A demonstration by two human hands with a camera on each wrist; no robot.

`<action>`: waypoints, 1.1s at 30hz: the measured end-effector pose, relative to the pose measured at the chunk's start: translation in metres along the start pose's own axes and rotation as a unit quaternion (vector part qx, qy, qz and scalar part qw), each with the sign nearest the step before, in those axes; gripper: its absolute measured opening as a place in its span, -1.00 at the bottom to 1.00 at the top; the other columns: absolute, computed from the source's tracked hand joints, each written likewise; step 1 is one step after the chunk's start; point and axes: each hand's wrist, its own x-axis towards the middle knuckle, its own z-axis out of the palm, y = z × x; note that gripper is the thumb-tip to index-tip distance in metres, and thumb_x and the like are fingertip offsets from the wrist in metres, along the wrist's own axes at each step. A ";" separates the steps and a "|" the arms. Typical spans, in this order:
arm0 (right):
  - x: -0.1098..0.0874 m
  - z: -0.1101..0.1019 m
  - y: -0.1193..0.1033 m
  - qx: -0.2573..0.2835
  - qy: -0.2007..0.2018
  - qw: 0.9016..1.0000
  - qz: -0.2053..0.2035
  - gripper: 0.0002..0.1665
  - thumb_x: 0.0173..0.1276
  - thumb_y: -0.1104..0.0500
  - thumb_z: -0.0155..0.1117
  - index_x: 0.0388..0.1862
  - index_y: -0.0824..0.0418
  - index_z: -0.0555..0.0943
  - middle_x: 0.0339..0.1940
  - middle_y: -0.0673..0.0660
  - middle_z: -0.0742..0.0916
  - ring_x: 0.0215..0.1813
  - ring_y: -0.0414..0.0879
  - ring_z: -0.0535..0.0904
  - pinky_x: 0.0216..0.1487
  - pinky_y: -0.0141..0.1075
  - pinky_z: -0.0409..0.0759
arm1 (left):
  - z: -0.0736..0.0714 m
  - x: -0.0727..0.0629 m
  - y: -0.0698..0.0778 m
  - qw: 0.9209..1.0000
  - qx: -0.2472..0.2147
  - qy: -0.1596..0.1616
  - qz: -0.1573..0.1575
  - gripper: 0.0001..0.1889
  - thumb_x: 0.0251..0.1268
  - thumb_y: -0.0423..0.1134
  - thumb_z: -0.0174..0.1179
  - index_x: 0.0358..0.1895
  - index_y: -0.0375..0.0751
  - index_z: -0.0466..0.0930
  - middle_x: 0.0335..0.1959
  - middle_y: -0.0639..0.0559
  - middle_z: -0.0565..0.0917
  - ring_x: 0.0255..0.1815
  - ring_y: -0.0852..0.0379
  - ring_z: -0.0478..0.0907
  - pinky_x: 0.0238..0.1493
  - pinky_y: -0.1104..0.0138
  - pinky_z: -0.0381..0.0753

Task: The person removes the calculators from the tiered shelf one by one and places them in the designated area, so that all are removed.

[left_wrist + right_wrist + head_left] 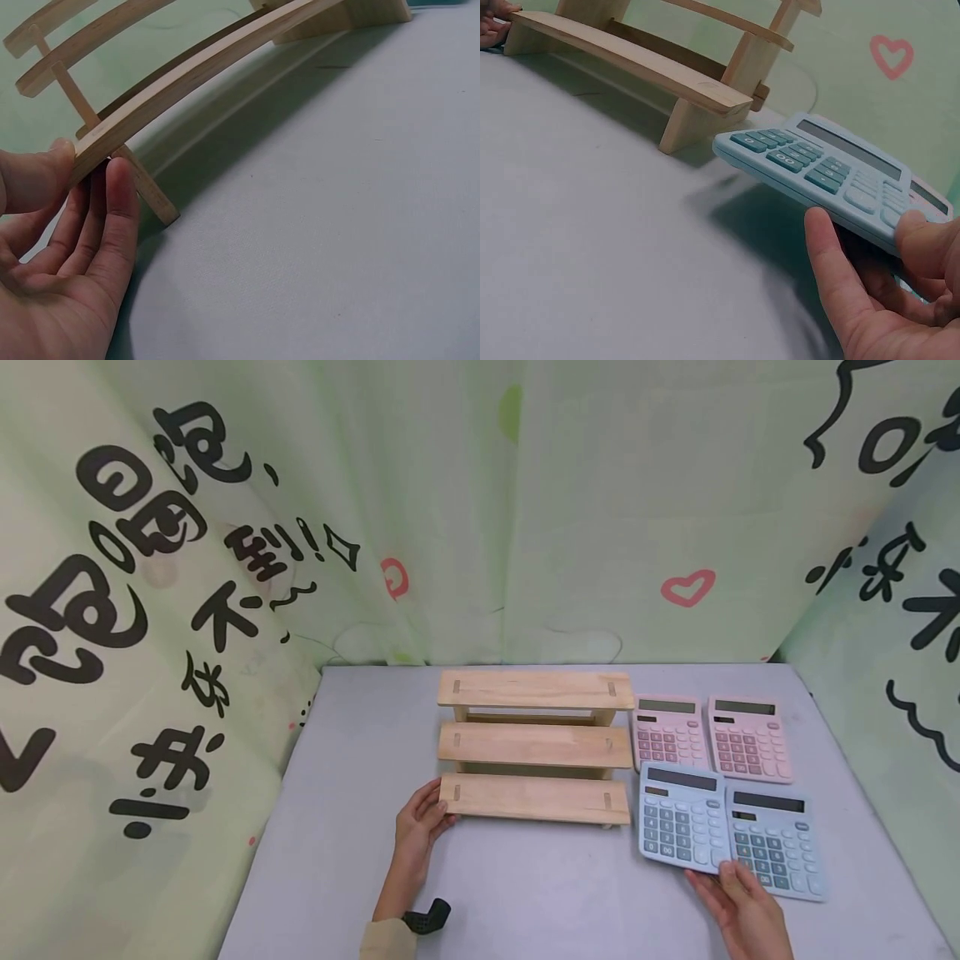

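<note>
A three-tier wooden rack [536, 746] stands on the table. My left hand [422, 827] pinches the left end of its lowest board [150, 101], thumb on top and fingers underneath. With my right hand [738, 906] I hold a blue calculator [681, 818] by its lower right corner, thumb on its face and fingers below. In the right wrist view this calculator [817, 165] is raised off the table and tilted. A second blue calculator [780, 843] lies to its right, partly behind my hand. Two pink calculators, a left one [669, 731] and a right one [750, 739], lie farther back.
A pale cloth covers the table [330, 760]. Green curtains [450, 510] with black lettering surround it at the back and both sides. The calculators sit close to the rack's right side. A black strap [427, 917] is on my left wrist.
</note>
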 end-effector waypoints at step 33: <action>0.025 -0.018 0.015 -0.261 0.191 0.946 -0.003 -0.25 0.75 -0.04 -0.10 0.63 0.45 0.13 -0.25 0.12 0.79 -0.26 -0.05 0.84 -0.09 -0.19 0.81 | 0.000 0.001 -0.002 1.000 -0.003 -0.003 0.003 -0.43 0.49 -0.37 0.24 0.51 -0.23 0.38 0.27 -0.17 0.56 0.01 0.15 0.67 0.03 0.37 0.76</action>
